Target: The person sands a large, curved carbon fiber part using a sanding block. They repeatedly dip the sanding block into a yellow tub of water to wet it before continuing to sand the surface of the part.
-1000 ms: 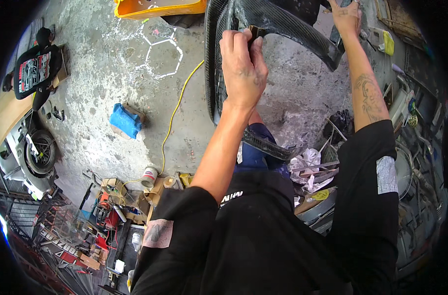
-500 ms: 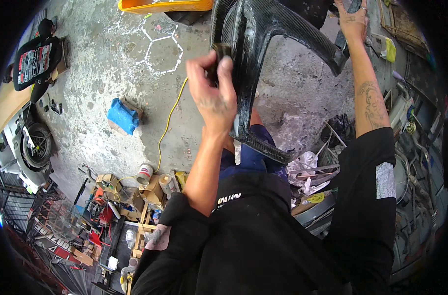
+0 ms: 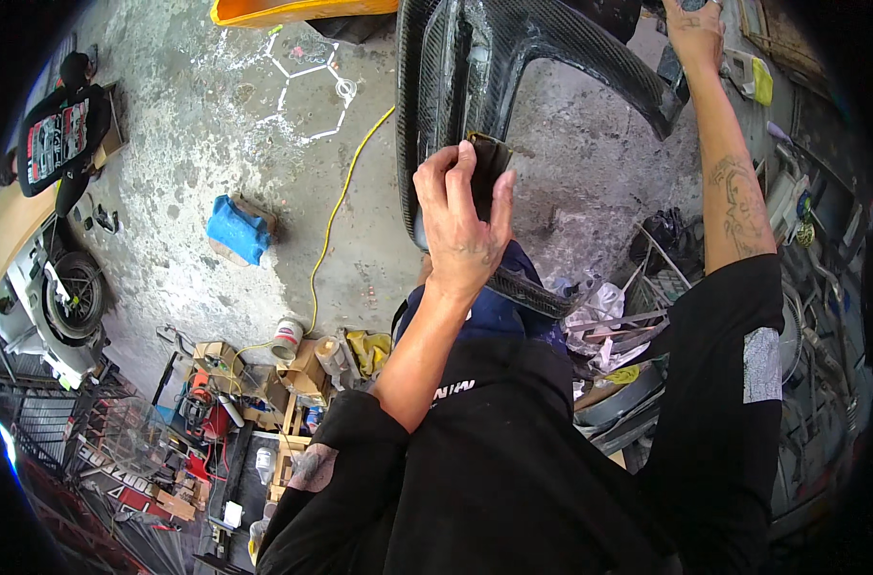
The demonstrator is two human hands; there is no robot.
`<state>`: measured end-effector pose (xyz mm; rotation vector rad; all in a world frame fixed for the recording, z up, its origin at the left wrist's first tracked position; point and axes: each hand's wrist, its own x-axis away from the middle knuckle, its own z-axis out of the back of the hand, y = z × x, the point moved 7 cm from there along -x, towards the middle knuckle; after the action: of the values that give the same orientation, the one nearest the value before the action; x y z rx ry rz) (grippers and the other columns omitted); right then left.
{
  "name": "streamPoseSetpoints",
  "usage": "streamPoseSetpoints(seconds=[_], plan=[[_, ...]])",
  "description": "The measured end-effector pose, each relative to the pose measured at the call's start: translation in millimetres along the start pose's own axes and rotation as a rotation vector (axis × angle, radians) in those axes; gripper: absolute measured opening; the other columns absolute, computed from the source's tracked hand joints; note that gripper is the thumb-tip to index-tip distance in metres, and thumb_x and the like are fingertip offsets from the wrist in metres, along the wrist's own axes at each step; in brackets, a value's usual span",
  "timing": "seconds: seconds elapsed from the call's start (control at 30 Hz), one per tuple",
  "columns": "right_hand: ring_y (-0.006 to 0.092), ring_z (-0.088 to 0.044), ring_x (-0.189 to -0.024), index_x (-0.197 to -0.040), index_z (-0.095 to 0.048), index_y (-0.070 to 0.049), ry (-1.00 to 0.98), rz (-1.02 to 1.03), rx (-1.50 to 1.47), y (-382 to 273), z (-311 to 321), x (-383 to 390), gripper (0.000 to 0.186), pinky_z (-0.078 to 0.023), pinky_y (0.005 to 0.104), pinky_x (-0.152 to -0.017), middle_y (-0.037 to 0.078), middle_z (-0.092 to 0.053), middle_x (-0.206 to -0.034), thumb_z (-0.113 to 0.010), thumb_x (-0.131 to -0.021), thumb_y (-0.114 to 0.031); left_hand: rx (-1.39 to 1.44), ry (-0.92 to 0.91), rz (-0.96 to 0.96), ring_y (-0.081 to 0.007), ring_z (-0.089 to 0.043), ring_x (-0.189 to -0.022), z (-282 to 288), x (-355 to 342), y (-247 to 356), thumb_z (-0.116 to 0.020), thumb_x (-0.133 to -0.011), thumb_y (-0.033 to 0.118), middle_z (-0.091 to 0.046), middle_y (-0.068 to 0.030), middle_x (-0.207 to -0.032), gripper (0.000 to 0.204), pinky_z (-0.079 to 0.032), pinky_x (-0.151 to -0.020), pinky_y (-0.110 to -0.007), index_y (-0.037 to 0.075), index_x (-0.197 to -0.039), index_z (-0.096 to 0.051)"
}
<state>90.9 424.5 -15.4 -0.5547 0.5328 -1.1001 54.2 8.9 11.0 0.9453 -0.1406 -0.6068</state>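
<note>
A glossy black carbon-fibre panel point(image 3: 585, 48), apparently a vehicle body part with a wide opening, spans the upper middle in front of me. My left hand point(image 3: 463, 230) is closed on a dark folded pad point(image 3: 490, 165) with a brownish edge, which looks like sandpaper. Fingers and thumb pinch it against the panel's long left-hand strip. At the upper right, my right hand point(image 3: 695, 40) grips a dark end of the panel; the top of the picture cuts off some of its fingers.
A yellow cable point(image 3: 336, 216) runs across the concrete floor. A blue cloth point(image 3: 238, 230) lies on a block at left. Cans, boxes and tools point(image 3: 288, 340) crowd the lower left; scrap point(image 3: 609, 331) lies at right. Another person point(image 3: 62, 129) is far left, near a wheel point(image 3: 74, 287).
My left hand has slid down and right along the panel with the pad. The panel has shifted slightly left. My right hand keeps its grip, a little higher in view.
</note>
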Motion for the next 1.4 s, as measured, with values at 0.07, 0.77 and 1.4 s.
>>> streamPoseSetpoints(seconds=[0.07, 0.77, 1.4], plan=[[0.0442, -0.066, -0.121, -0.163, -0.033, -0.003, 0.147, 0.151, 0.175, 30.2, 14.5, -20.8, 0.108, -0.05, 0.0448, -0.103, 0.033, -0.066, -0.13, -0.08, -0.086, -0.062, 0.055, -0.003, 0.005, -0.0366, -0.059, -0.11, -7.2, -1.6, 9.2, -0.081, -0.088, 0.005, -0.058, -0.0222, -0.12, 0.046, -0.05, -0.094, -0.044, -0.005, -0.128, -0.06], [0.049, -0.053, -0.137, -0.159, -0.038, 0.004, 0.084, -0.035, 0.434, 25.8, 7.9, -13.0, 0.121, -0.043, 0.0507, -0.114, 0.039, -0.054, -0.144, -0.067, -0.08, -0.084, -0.091, -0.169, -0.29, -0.0323, -0.059, -0.113, 7.2, -13.4, -12.6, -0.088, -0.079, 0.008, -0.058, -0.0173, -0.14, 0.057, -0.048, -0.095, -0.041, 0.012, -0.133, -0.071], [0.0517, -0.052, -0.137, -0.162, -0.033, -0.001, 0.111, 0.003, 0.312, 17.4, 6.8, -6.9, 0.117, -0.042, 0.0517, -0.115, 0.041, -0.052, -0.145, -0.07, -0.082, -0.078, 0.02, -0.19, -0.214, -0.0286, -0.055, -0.118, 14.6, -15.2, -29.0, -0.095, -0.072, 0.007, -0.039, -0.0149, -0.152, 0.062, -0.057, -0.086, -0.037, 0.017, -0.13, -0.076]])
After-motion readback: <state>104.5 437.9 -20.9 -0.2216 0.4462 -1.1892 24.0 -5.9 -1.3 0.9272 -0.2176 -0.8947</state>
